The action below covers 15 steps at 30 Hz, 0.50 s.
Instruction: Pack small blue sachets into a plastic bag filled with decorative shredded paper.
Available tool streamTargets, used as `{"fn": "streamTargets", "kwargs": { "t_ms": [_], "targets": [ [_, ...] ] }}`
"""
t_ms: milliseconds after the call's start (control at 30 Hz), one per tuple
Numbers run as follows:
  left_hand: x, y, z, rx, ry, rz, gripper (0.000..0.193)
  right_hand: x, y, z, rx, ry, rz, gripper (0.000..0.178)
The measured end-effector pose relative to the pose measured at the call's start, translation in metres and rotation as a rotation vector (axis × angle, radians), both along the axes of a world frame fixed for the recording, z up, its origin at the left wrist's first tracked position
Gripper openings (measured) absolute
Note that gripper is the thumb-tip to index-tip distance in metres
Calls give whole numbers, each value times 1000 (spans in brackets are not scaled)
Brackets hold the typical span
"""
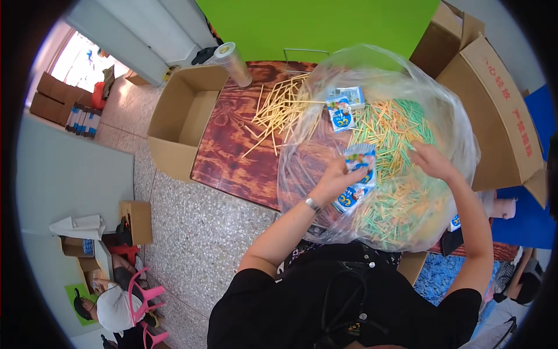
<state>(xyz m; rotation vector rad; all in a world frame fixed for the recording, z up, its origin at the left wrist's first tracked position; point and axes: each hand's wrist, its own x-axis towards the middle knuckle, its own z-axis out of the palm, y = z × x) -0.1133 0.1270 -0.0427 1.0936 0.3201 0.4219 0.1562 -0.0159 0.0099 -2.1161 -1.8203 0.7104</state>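
Clear plastic bag [453, 134] of coloured sticks [389, 134], left hand [334, 177] gripping packets [356, 180] (blue-white), right hand [430, 160] spread among sticks

Your left hand [334, 177] grips a small packet [356, 177] inside the large plastic bag [378, 145], which rests on the table [232, 151]. Just right of that grip, your right hand [431, 160] lies on the heap of thin sticks [395, 174] filling the bag. Beyond the grip, farther from you, a second packet [342, 107] sits in the bag. Left of and beyond the grip, loose sticks [279, 110] lie on the table. Farther left, an open carton [183, 119] stands against the table's edge, a roll [232, 63] behind it. Well to the right stand closed cartons [500, 110].
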Motion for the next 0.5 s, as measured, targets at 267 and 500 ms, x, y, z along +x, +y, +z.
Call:
{"fn": "streamTargets", "kwargs": {
  "t_ms": [267, 500],
  "targets": [
    [16, 14, 2, -124, -146, -9, 28, -76, 59, -4, -310, 849, -80, 30],
    [-43, 66, -13, 1, -113, 486, 23, -90, 127, 12, -77, 62, 251, 33]
  ]
}}
